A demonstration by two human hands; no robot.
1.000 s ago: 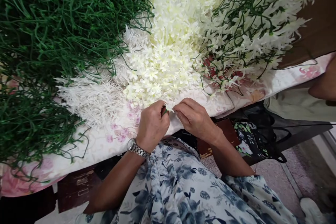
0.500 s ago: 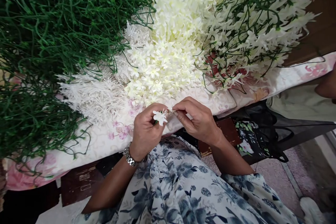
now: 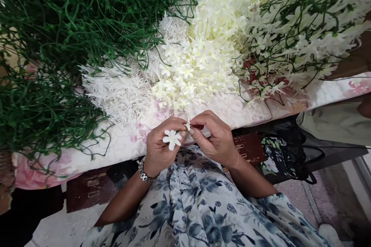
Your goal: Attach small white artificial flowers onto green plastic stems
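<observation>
My left hand point(image 3: 163, 142), with a metal watch on its wrist, is closed on an artificial flower stem. One open white artificial flower point(image 3: 172, 139) of that stem rests over the thumb side. Between the fingertips of both hands is a small white blossom point(image 3: 188, 126). My right hand point(image 3: 216, 137) pinches this blossom from the right, thumb against forefinger. Most of the stem is hidden inside the left hand. Just beyond my hands lies a heap of loose cream-white flower heads point(image 3: 188, 71).
A big pile of green plastic stems point(image 3: 95, 19) covers the left. Thin white stamen pieces point(image 3: 121, 88) lie beside it. Finished-looking white flower sprays point(image 3: 307, 34) lie at right. All rest on a floral cloth point(image 3: 232, 112). A black floral bag point(image 3: 272, 154) is below, right.
The view has shifted, so the piles appear farther right. The flower at my left thumb has turned to face the camera. A white blossom now shows more clearly between my fingertips.
</observation>
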